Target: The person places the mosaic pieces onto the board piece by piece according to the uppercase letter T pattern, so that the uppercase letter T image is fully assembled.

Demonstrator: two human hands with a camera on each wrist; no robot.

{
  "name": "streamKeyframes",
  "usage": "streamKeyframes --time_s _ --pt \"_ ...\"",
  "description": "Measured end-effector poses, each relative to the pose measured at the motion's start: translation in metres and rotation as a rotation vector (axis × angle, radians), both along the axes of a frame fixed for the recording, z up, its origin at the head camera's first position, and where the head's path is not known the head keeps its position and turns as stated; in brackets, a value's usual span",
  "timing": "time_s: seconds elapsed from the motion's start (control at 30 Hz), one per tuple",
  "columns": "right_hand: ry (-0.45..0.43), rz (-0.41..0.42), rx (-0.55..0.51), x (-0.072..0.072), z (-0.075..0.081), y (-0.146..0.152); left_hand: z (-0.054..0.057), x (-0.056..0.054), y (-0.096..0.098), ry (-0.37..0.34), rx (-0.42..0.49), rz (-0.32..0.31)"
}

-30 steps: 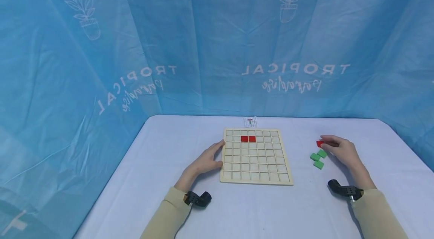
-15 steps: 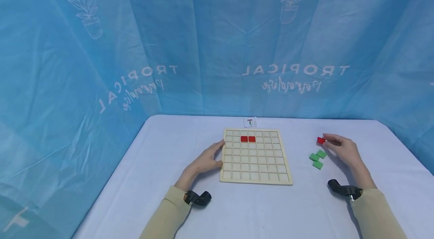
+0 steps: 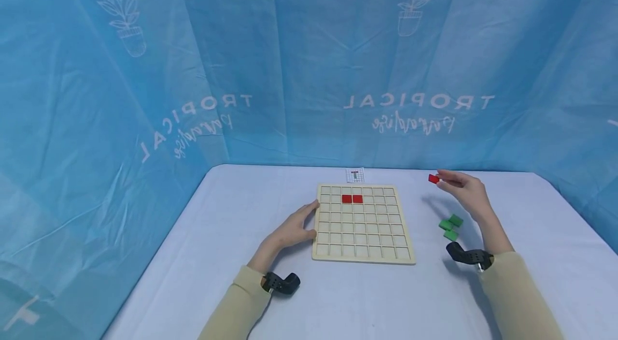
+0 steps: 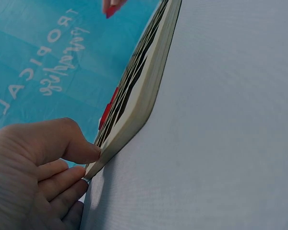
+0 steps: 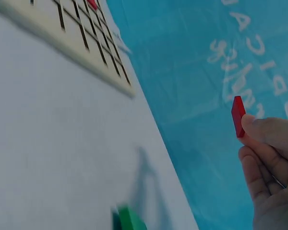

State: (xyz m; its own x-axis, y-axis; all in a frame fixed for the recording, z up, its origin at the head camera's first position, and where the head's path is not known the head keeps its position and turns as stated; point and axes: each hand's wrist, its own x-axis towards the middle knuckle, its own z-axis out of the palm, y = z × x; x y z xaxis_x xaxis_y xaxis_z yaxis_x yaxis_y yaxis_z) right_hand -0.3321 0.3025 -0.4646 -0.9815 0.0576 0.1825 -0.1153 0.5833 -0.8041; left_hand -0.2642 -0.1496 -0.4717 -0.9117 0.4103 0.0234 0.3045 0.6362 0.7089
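Note:
My right hand [image 3: 465, 192] pinches a red square tile [image 3: 433, 179] between thumb and fingers, raised above the table. In the right wrist view that tile [image 5: 237, 116] stands on edge, with the thumb on its face. My left hand [image 3: 289, 227] rests against the left edge of a pale gridded board [image 3: 362, 261], thumb and fingers spread apart. The left wrist view shows the thumb [image 4: 84, 148] and fingertips touching the board's side. Two red tiles, a left one [image 3: 346, 199] and a right one [image 3: 357, 199], lie side by side in the board's second row from the back.
Three green tiles lie close together on the white table [image 3: 338, 302], right of the board; one green tile [image 3: 450, 235] is nearest me. Behind the board is a small paper card [image 3: 355, 175] printed with a red and green grid pattern. A blue curtain [image 3: 314, 61] hangs behind.
My right hand has lifted the red tile from beside the green tiles, up and leftward, away from the table. The left hand has stayed at the board's edge.

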Motion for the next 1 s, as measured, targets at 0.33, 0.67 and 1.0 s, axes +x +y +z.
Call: streamKeyframes --time_s 0.33,0.67,1.0 --pt "0.089 0.173 -0.136 -0.02 -0.009 -0.072 -0.002 -0.002 0.0 -0.01 -0.012 0.001" --pt "0.009 0.263 -0.169 0.001 0.016 -0.137 -0.002 -0.002 0.0 -0.007 0.0 -0.005" --pt "0.0 0.256 -0.122 -0.003 -0.005 -0.148 0.001 0.0 0.0 0.0 -0.007 0.0"
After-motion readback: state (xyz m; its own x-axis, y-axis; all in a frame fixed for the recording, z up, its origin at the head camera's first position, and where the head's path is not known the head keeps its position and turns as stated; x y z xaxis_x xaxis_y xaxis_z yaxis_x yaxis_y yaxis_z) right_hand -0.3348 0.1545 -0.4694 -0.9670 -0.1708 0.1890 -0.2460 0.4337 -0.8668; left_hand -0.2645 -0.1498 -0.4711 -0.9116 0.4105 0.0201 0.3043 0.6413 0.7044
